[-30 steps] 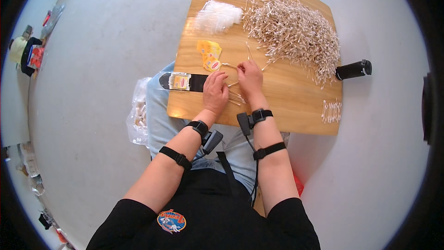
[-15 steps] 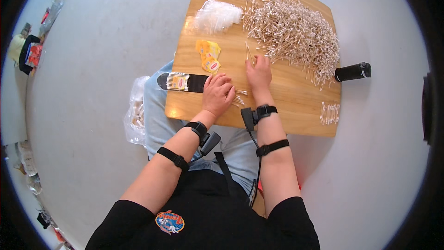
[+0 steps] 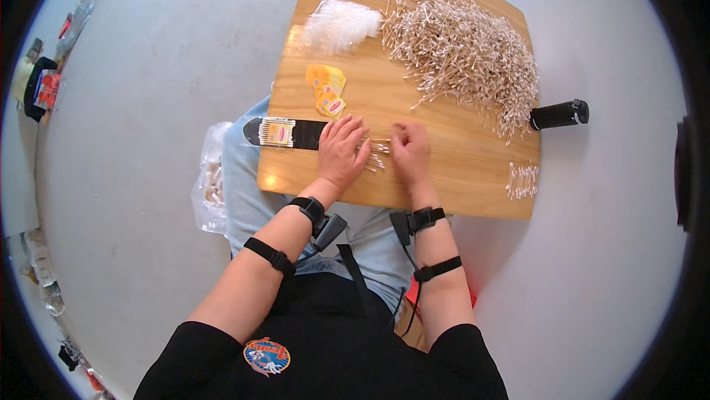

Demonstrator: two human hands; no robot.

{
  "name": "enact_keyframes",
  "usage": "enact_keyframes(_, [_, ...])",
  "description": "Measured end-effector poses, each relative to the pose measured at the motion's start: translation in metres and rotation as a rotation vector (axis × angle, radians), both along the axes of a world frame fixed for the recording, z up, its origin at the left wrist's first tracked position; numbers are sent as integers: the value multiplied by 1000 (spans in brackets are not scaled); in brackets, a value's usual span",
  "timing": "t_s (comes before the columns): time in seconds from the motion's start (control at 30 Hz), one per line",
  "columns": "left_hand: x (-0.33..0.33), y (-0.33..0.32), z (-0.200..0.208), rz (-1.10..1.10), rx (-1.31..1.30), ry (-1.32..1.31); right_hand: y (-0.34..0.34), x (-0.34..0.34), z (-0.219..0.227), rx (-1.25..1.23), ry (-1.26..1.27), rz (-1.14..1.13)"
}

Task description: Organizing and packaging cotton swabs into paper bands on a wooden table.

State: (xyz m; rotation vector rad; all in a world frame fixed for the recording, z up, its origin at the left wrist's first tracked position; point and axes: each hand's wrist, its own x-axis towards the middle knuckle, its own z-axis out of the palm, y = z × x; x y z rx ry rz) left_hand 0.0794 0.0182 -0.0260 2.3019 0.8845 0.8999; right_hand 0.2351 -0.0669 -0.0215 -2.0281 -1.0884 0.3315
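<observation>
My left hand [image 3: 343,152] lies flat with fingers stretched over the right end of a black strip [image 3: 307,133]. Loose cotton swabs [image 3: 376,166] stick out from beneath its thumb side. My right hand [image 3: 410,152] is closed just to the right, its fingertips pinching cotton swabs whose ends point toward the left hand. On the strip's left part, a clear packet [image 3: 278,132] holds a row of swabs and a yellow card. Above it rest several yellow cards [image 3: 325,88]. What lies under my left palm is hidden.
A large heap of cotton swabs [image 3: 466,56] covers the far right of the wooden table [image 3: 458,178]. Clear plastic sleeves [image 3: 340,25] lie at far left. A small swab group [image 3: 522,180] sits near the right edge, by a black cylinder [image 3: 560,114]. A clear bag [image 3: 211,185] is beside my leg.
My right hand has come back from near the heap toward me, bringing swabs beside the left hand. The left hand stays over the strip and swabs.
</observation>
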Motion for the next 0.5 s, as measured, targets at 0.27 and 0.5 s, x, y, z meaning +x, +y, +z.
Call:
enact_keyframes(0.27, [0, -1, 5, -67, -36, 48, 24, 38, -4, -42, -393, -223])
enact_keyframes(0.5, [-3, -1, 10, -86, -58, 51, 0, 9, -12, 8, -329, -246])
